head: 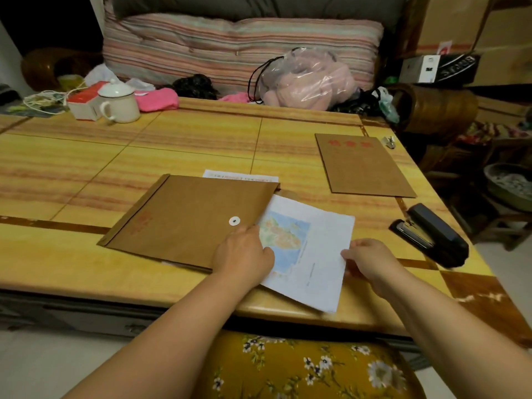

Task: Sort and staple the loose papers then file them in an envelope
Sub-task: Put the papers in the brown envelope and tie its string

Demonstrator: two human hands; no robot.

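Yellow table (86,168), near edge: right hand (371,262) is pinching light, floppy papers (316,254) by their outer edge, left hand (244,256) is pressing flat on the stiffer envelope (184,217) mouth.

- Matt brown kraft-paper envelope (184,217) with a smooth white button clasp (234,221).
- White printed paper sheets (311,251), smooth, bearing a colour map.
- Glossy yellow wood-grain tabletop (86,168).
- Black stapler (431,236), shiny plastic casing, metal staple channel.
- Second matt kraft envelope (362,167).
- Glossy white enamel-look mug (119,102).
- Crinkled clear plastic bag (305,77).
- Striped cloth cushion (230,44).
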